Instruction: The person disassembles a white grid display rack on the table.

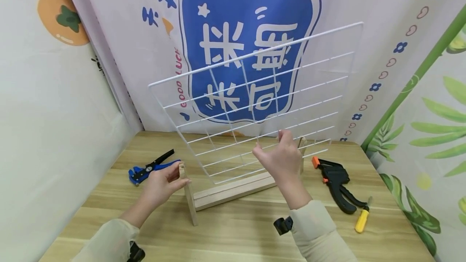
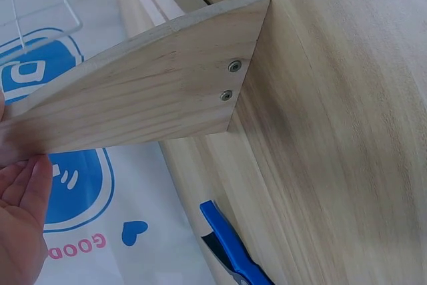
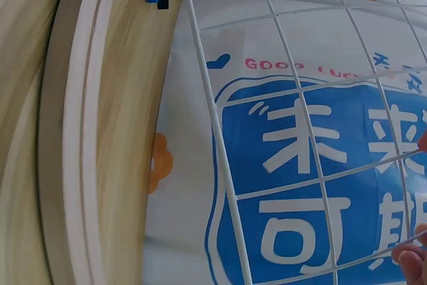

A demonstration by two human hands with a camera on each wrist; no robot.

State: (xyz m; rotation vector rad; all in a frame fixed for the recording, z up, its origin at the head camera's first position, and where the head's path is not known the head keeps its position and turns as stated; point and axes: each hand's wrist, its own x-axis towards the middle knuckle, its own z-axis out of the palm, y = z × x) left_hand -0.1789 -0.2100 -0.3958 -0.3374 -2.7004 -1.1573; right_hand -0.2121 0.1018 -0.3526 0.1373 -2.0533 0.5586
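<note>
The left wrist view is showing what the head view is hiding: two screws (image 2: pixel 234 66) are sitting in the outer face of the near side board (image 1: pixel 189 195), close to its bottom end. The right wrist view is bringing out the groove running along the wooden bar (image 1: pixel 236 191), and is showing the lower edge of the white wire rack (image 1: pixel 253 122) standing apart from that bar. Only the head view is taking in the far side board (image 1: pixel 301 155), the black clamp (image 1: pixel 336 181) and the yellow screwdriver (image 1: pixel 362 220), both lying at the right of the bench (image 1: pixel 233 233). The blue pliers (image 1: pixel 148 169) are lying beyond the left hand (image 1: pixel 160 187); the left wrist view is catching just part of them.

The left forearm is slanting up and inward, and the left grip is narrow, its thumb and fingers pinching the top of the near side board, which is standing upright. The right hand (image 1: pixel 282 161) is reaching up and leftward over the bar, its back toward the head camera. The right grip is holding the rack by its wires; its fingertips are curling at the wires in the right wrist view. The rack is tilting in the air above the bar, between the hands and the printed cloth (image 1: pixel 233 7).
</note>
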